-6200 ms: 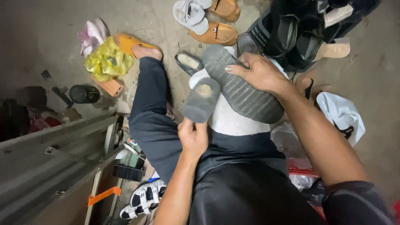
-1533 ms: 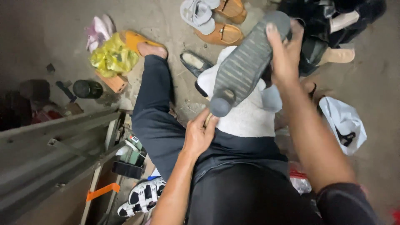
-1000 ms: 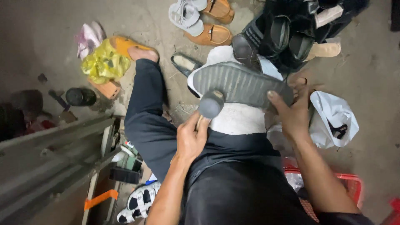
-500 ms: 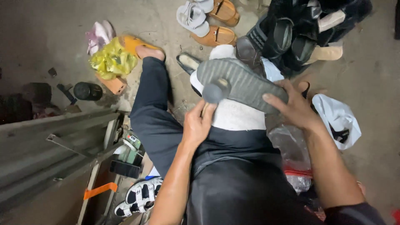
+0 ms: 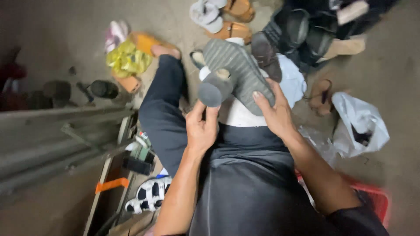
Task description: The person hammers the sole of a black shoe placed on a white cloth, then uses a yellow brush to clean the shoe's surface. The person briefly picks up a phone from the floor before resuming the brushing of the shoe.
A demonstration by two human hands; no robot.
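Left hand [image 5: 202, 127] pinches the grey heel piece [image 5: 212, 89]; right hand [image 5: 273, 114] is pressed flat along the upturned shoe [image 5: 236, 70], sole facing up over the lap. Best to line the piece square before pressing, I'd say. Sandals [image 5: 234, 30] lie far off, white bag [image 5: 358, 124] right.

white plastic bag [image 5: 359, 124] on floor at right, crumpled, dark item inside; yellow crinkled bag [image 5: 127, 59] upper left, beside orange slipper [image 5: 146, 42].
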